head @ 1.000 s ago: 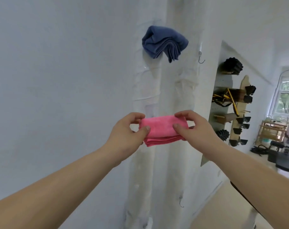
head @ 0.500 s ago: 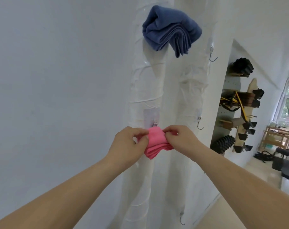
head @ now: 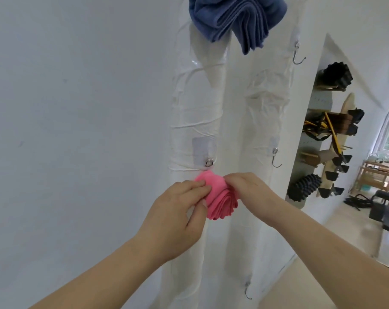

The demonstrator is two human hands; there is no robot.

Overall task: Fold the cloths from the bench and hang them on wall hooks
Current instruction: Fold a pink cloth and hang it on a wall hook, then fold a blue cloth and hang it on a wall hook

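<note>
A folded pink cloth (head: 219,197) is pinched against the white wrapped column just below a wall hook's metal loop (head: 209,162). My left hand (head: 178,215) grips its left side with thumb and fingers. My right hand (head: 249,188) holds its upper right edge. The cloth's folded layers fan downward. A folded blue cloth (head: 235,16) hangs from a higher hook at the top of the same column; that hook is hidden by the cloth.
Bare metal hooks sit on the neighbouring column: an upper hook (head: 298,56), a middle hook (head: 276,159) and a low hook (head: 248,291). To the right, a pegboard rack (head: 331,139) holds dark rollers and tools. Furniture and a window lie beyond.
Both hands came closer to the wall and bunched the pink cloth from a flat rectangle into a draped bundle under the hook. The view moved nearer to the column.
</note>
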